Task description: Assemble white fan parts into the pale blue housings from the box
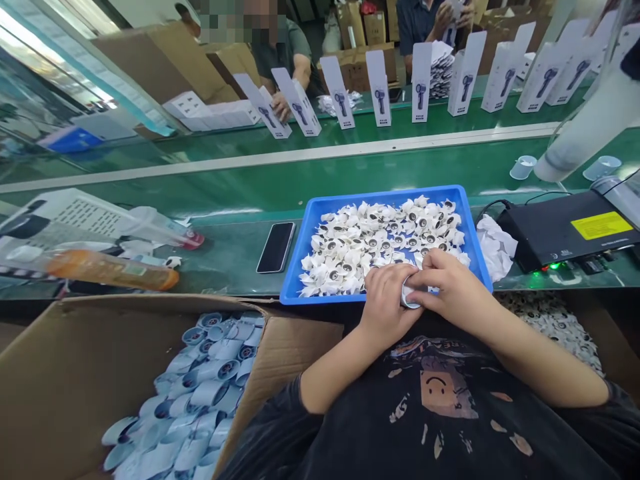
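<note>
Over the near edge of the blue tray [385,195], my left hand [389,301] wraps around a small light blue plastic housing [409,293], shaped like a short tube. My right hand [453,287] is closed, thumb and fingers pinched at the same housing's open side. Fingers hide much of it, so whether a part sits inside cannot be made out. Many small white fan impellers [345,250] with dark round centres fill the tray. Similar light blue housings [200,393] lie heaped in an open cardboard box [295,353] at my lower left.
A phone [276,248] lies left of the tray. Crumpled white paper [495,248] and a black device [565,227] with cables sit right. An orange bottle [115,268] lies far left. White product boxes [381,93] line the green conveyor [350,173]; people work behind it.
</note>
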Tool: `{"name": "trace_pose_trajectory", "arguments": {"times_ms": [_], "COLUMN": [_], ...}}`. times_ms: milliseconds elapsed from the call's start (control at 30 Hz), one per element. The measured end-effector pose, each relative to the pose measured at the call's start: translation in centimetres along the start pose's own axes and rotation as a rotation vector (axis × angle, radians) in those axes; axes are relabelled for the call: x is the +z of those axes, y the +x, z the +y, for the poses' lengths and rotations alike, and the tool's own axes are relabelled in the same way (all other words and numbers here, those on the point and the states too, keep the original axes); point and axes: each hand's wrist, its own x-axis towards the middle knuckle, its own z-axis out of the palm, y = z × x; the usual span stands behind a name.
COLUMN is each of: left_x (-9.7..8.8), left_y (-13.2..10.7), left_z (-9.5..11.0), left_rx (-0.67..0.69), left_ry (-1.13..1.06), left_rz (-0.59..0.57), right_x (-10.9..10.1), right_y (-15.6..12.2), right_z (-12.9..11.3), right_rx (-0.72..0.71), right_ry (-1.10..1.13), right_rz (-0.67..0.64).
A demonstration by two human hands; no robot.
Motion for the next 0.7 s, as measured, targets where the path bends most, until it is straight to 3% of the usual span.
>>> {"name": "trace_pose_trajectory", "arguments": {"times_ms": [100,200,267,333,433,500,600,700], "left_x": [-0.6,-1.7,-2.2,-2.1,-0.5,1.0,3.3,5.0], "left_y": [0.1,1.0,2.8,5.9,12.4,16.6,20.4,21.4], "left_z": [-0.5,-1.9,-3.6,-5.9,-10.0,-12.5,-15.1,-16.4], "left_rx": [-0.009,-0.06,-0.051,-0.076,-0.325,-0.459,-0.479,-0.407], "left_ry": [-0.018,-0.024,-0.008,0.062,0.167,0.152,0.088,-0.008], "left_rz": [-0.052,-0.063,-0.075,-0.101,-0.159,-0.214,-0.271,-0.312], "right_x": [-1.6,-3.1,-3.0,-1.8,0.4,1.4,1.8,1.8], "right_y": [-1.6,-4.3,-6.3,-7.9,-9.3,-9.8,-10.3,-11.3], "right_z": [-0.3,-0.1,0.6,1.7,3.0,3.3,3.0,2.6], "right_rx": [-0.016,-0.129,-0.114,0.001,0.16,0.177,0.143,0.154], "right_ry": [0.076,0.367,0.489,0.502,0.502,0.509,0.491,0.47], "right_rz": [-0.027,-0.117,-0.032,0.082,0.14,0.18,0.273,0.303]}}
